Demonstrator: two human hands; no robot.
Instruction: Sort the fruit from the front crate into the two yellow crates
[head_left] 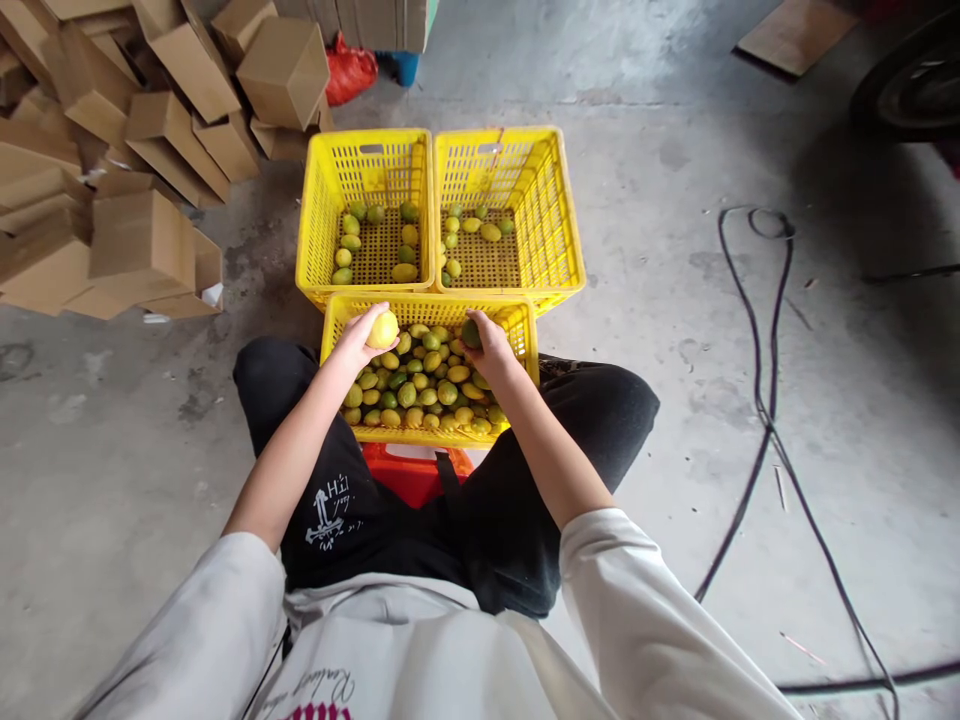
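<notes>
Now | left hand (363,334): one yellow fruit (383,330) | right hand (489,345): one green fruit (471,334)

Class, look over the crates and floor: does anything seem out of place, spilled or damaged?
No fruit looks spilled: what shows is held or inside the yellow crates. The cardboard boxes at upper left lie jumbled at odd angles, and a black cable trails in loose loops across the floor.

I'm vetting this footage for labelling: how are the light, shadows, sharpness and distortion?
Head view: pale glare on the upper floor; deep shadow around the wheel; sleeves stretched toward the lower corners; yellow fruit in the left hand bright, green fruit in the right hand dark; slight softness, no strong motion blur.
</notes>
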